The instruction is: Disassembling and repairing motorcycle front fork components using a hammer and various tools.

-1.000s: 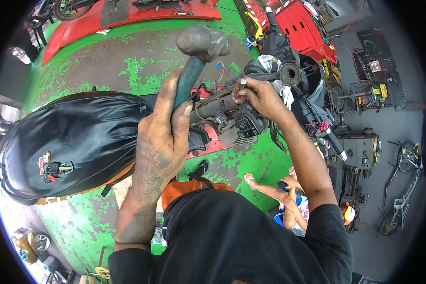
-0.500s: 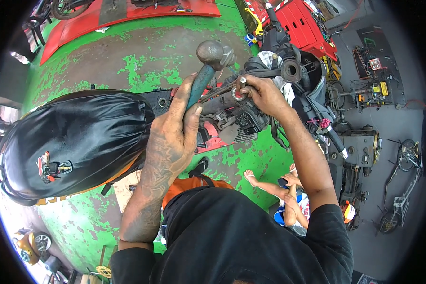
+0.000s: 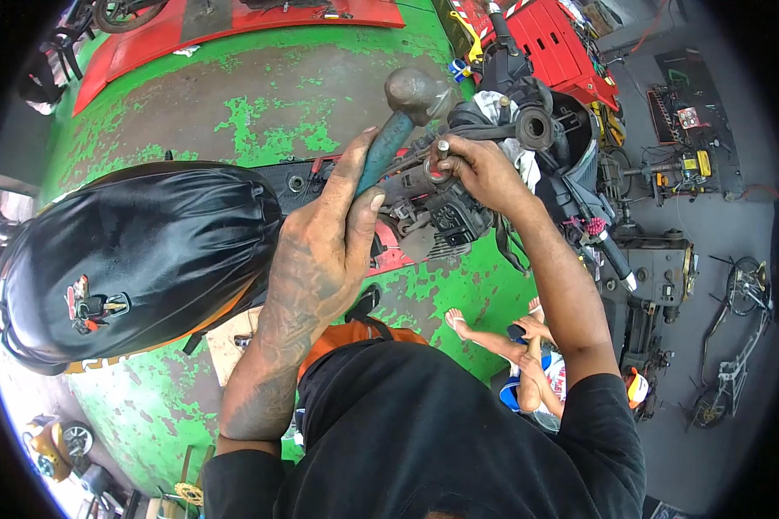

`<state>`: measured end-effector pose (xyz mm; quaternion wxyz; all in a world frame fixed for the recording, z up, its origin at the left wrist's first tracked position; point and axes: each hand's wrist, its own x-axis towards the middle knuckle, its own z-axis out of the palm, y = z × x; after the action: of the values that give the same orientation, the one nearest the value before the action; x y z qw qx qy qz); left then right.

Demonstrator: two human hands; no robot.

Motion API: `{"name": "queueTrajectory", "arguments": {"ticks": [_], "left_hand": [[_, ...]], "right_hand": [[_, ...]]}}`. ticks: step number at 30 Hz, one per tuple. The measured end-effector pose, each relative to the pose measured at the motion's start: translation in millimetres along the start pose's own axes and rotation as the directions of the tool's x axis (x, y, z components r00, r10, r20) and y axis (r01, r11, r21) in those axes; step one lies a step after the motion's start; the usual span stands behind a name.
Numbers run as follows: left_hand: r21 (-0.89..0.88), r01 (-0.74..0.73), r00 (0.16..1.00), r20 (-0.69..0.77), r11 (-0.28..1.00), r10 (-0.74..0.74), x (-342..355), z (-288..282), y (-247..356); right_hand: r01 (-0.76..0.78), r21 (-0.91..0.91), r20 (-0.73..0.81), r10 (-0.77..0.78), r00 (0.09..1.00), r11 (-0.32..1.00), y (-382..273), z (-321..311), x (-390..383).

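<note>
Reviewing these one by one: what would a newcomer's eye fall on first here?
Probably the hammer with a rounded grey metal head and blue-green handle, held up near the upper centre in the left grip. Beside it, the right grip pinches a short, cylindrical metal pin above dark metal machine parts. Next come the large, shiny black cover at left and the boxy red metal cabinet at upper right.

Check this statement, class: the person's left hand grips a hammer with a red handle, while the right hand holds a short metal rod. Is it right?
Not quite: the hammer handle is blue-green, not red, as the head view shows. The left hand does grip it, and the right hand does hold a short metal rod.
</note>
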<state>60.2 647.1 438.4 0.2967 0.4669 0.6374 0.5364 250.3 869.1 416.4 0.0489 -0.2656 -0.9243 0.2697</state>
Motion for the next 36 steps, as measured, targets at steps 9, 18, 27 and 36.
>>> {"name": "queueTrajectory", "arguments": {"ticks": [9,18,27,36], "left_hand": [[0.196,-0.017,0.997,0.071,0.98,0.003,1,12,-20],[-0.394,-0.193,0.94,-0.336,0.899,0.054,-64,-39,-40],[0.25,0.388,0.9,0.105,0.887,-0.423,-148,2,-82],[0.587,0.379,0.788,0.2,0.715,-0.582,-188,121,-89]], "right_hand": [[0.091,-0.046,-0.037,-0.093,0.995,0.995,-2,7,-1],[0.231,0.424,-0.453,-0.016,0.892,0.876,-65,-36,-52],[-0.009,0.544,-0.199,0.139,0.97,0.839,-63,-11,-241],[-0.547,0.378,0.048,0.574,0.817,0.747,72,101,-462]]}}
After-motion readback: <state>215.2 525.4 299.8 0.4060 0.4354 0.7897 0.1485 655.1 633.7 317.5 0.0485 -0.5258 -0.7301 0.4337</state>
